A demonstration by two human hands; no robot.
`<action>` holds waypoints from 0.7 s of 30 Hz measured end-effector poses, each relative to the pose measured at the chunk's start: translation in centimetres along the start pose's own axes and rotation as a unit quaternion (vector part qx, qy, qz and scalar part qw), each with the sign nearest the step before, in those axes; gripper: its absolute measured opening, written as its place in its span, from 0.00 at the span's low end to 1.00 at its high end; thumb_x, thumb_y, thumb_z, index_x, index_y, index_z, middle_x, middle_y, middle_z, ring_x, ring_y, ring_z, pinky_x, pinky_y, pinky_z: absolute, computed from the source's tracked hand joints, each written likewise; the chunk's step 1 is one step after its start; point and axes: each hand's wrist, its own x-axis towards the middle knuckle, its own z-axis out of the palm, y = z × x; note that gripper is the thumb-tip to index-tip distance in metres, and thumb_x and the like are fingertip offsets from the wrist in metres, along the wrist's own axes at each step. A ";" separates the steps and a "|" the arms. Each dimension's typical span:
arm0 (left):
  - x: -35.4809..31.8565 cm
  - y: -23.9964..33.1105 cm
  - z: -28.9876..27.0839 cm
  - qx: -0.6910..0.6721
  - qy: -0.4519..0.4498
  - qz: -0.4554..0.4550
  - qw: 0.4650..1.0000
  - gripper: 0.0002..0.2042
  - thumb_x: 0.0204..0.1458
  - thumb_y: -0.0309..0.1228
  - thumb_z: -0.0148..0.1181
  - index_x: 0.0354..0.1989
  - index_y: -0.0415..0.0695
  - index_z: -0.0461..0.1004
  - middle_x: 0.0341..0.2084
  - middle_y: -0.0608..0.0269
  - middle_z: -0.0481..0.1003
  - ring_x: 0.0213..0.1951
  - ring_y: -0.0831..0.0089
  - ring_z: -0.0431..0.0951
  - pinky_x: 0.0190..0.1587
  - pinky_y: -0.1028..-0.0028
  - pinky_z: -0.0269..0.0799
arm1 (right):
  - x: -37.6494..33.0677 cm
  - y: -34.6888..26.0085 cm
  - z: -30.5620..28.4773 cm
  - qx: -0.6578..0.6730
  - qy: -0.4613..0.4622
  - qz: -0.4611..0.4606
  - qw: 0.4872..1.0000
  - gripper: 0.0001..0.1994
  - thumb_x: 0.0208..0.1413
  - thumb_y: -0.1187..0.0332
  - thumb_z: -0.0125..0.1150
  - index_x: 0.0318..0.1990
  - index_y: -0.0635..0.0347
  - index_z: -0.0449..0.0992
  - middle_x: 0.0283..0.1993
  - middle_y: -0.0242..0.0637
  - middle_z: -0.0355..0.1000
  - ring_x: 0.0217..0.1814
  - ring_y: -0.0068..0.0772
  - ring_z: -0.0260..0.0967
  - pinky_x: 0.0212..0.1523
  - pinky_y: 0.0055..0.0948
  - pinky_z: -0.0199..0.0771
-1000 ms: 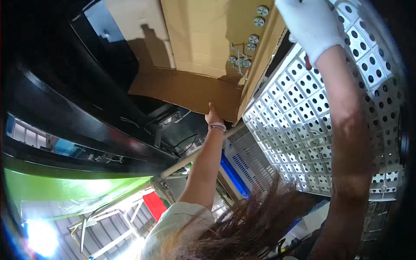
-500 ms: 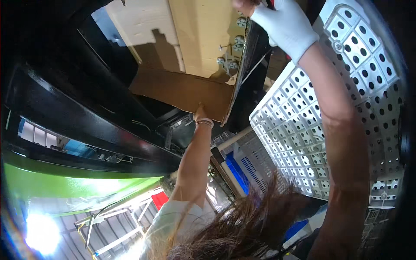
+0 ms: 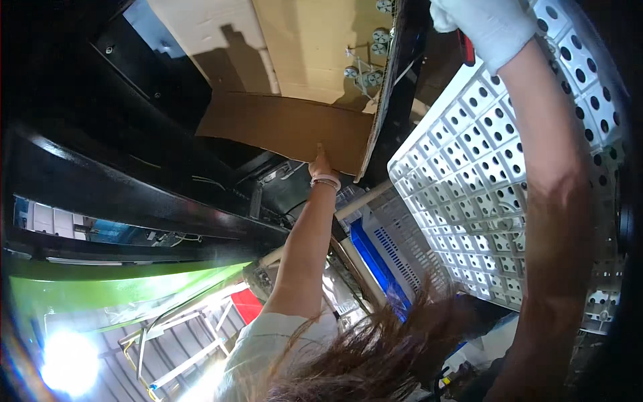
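Observation:
A brown cardboard flap [image 3: 288, 130] stands at the near side of a cardboard-lined box [image 3: 315, 47]. My left hand [image 3: 322, 163], bare with a bracelet at the wrist, pinches the flap's lower edge, thumb on the face and fingers hidden behind. Several small grey round metal parts on thin stems [image 3: 365, 77] lie in the box along its right wall. At the upper right is my right hand [image 3: 485, 27] in a white glove, closed on a tool with a red and black handle [image 3: 467, 48]. The tool's working end is out of sight.
A white perforated plastic crate [image 3: 462, 201] stands to the right, beside my right forearm. Black machine frame parts [image 3: 134, 181] run along the left, above a bright green panel [image 3: 134, 288]. Below the box sit a blue crate [image 3: 378, 261] and a grey one [image 3: 402, 234].
My right hand has moved right, away from the box's right wall, with the red-handled tool. My left hand stays on the flap; the view has shifted slightly.

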 end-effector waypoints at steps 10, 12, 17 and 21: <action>-3.5 -2.5 0.7 -0.031 -0.030 -0.018 0.999 0.23 0.53 0.34 0.58 0.56 0.44 0.61 0.51 0.57 0.67 0.50 0.58 0.70 0.48 0.57 0.71 | 0.1 -0.1 0.3 -0.043 0.133 -0.003 0.990 0.12 0.49 0.65 0.56 0.38 0.64 0.71 0.24 0.30 0.66 0.19 0.20 0.62 0.17 0.21 0.62; -3.4 -3.3 0.9 -0.024 -0.028 0.006 0.999 0.22 0.53 0.32 0.58 0.55 0.43 0.62 0.50 0.58 0.68 0.49 0.59 0.71 0.48 0.56 0.71 | 0.7 1.2 0.1 -0.063 0.162 -0.052 0.983 0.12 0.48 0.65 0.56 0.37 0.64 0.72 0.24 0.31 0.67 0.22 0.21 0.64 0.20 0.22 0.63; -2.2 -3.0 -0.1 -0.039 -0.033 -0.015 0.999 0.22 0.52 0.32 0.59 0.55 0.43 0.62 0.50 0.58 0.69 0.49 0.58 0.71 0.48 0.57 0.71 | 1.7 2.5 0.3 -0.110 0.199 -0.169 0.959 0.13 0.48 0.65 0.57 0.38 0.64 0.72 0.26 0.33 0.69 0.30 0.24 0.66 0.30 0.25 0.66; -3.5 -2.1 1.2 -0.004 0.019 -0.024 1.000 0.22 0.52 0.32 0.59 0.55 0.43 0.63 0.50 0.57 0.69 0.49 0.58 0.71 0.48 0.57 0.71 | 1.4 1.5 0.4 -0.088 0.172 -0.090 0.977 0.15 0.47 0.64 0.57 0.39 0.65 0.72 0.28 0.35 0.71 0.31 0.26 0.68 0.34 0.26 0.66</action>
